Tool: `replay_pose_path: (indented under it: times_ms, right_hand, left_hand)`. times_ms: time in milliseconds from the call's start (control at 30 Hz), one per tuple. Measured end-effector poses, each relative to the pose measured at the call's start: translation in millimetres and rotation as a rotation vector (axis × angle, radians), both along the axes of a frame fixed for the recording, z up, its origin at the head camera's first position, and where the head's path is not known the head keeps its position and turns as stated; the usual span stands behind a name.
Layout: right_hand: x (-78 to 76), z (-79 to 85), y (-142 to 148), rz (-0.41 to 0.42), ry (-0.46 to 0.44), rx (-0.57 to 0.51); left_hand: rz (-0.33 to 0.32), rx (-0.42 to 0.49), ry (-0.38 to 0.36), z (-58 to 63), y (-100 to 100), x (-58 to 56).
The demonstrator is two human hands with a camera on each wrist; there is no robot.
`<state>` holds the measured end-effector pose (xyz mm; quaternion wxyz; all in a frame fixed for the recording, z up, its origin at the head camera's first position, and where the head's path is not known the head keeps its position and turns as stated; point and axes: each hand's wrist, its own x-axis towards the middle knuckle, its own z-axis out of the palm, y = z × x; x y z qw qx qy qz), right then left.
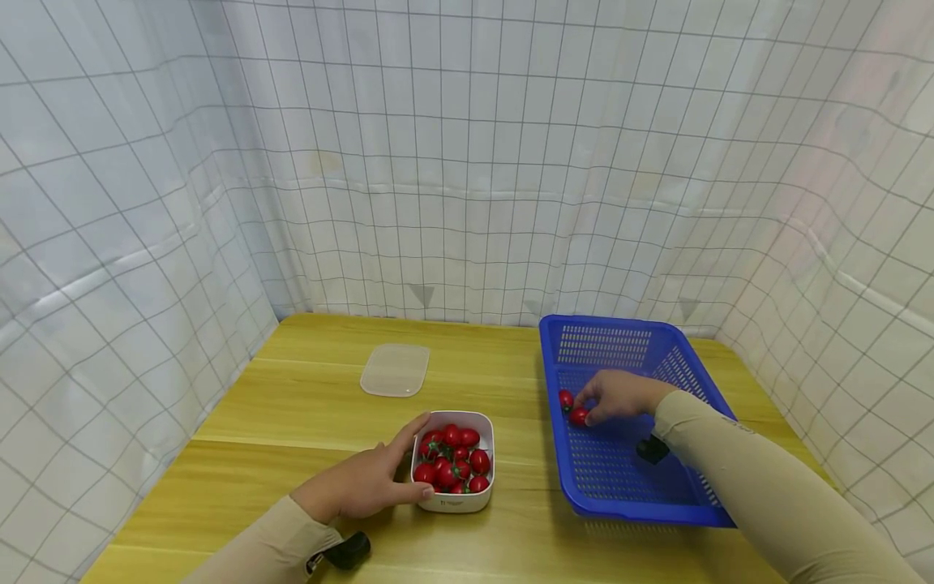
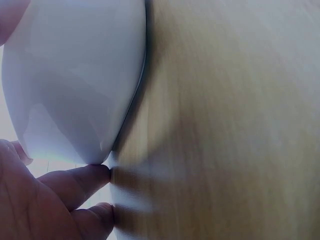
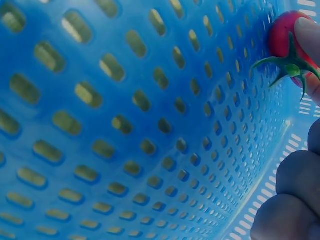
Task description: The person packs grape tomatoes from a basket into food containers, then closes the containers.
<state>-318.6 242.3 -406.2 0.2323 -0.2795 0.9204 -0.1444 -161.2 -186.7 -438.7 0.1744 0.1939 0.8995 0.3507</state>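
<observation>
My left hand [image 1: 368, 483] steadies a small white square container [image 1: 454, 503], thumb on its near side and fingers at its far left corner. Red cherry tomatoes [image 1: 447, 470] with green stems fill this container; its smooth side wall [image 2: 70, 75] shows in the left wrist view. Inside the blue plastic basket [image 1: 649, 513], my right hand [image 1: 623, 395] pinches a cherry tomato [image 1: 579, 417] near the basket's left wall. The right wrist view shows that tomato [image 3: 283, 37], green calyx outward, under my thumb. Another cherry tomato [image 1: 566, 398] lies just behind it.
A translucent square lid [image 1: 396, 371] lies flat on the wooden table [image 1: 306, 389], behind and left of the container. White grid-patterned curtains [image 1: 467, 178] enclose the table at the back and both sides. The basket's raised walls surround my right hand.
</observation>
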Motion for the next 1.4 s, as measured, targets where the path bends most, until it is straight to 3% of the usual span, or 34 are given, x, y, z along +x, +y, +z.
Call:
replay_pose_path:
  times_ms: [367, 567, 767, 867, 1067, 1200, 1400]
  right_hand:
    - [-4.0, 9.4, 8, 0.085, 0.057, 0.012]
    - [-3.9, 28.2, 11, 0.109, 0.131, 0.037]
    - [0.2, 58.2, -1, 0.130, 0.199, 0.038]
    - [5.5, 75.3, -15, 0.126, 0.200, 0.006]
    - [21.9, 98.9, -58, 0.205, 0.195, -0.040]
    - [37.0, 102.3, -95, 0.302, 0.182, -0.039]
    - [57.6, 93.3, -143, 0.492, 0.204, -0.016]
  left_hand:
    - [0.007, 0.000, -0.004, -0.8, 1, -0.6]
    - [0.010, 0.003, -0.007, 1.8, 2, 0.9]
    - [0.009, -0.001, -0.003, 2.4, 1, 1.1]
    - [0.004, -0.005, 0.004, 0.6, 0, 0.5]
    - [-0.003, -0.008, 0.012, -0.7, 0, -0.1]
    - [0.002, -0.012, 0.010, 0.7, 1, 0.4]
    - [0.009, -0.016, 0.000, 0.8, 1, 0.2]
